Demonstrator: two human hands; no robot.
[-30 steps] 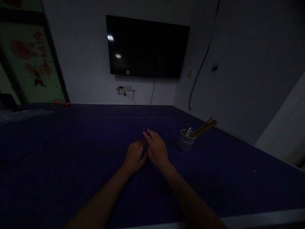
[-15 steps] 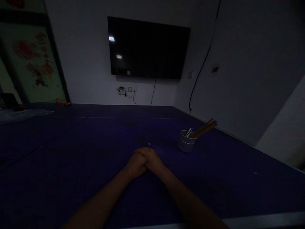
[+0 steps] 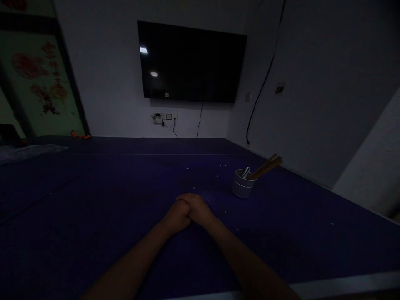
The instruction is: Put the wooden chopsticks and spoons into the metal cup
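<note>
Toward the surface's near edge, the right hand best grips lightly, fingers closed over the left hand, whose own are hidden

the right hand rests over the left hand, near a grey cup.

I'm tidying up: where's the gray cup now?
Right of centre in the head view, the gray cup stands on the blue surface, right of the right hand and apart from it.
</note>
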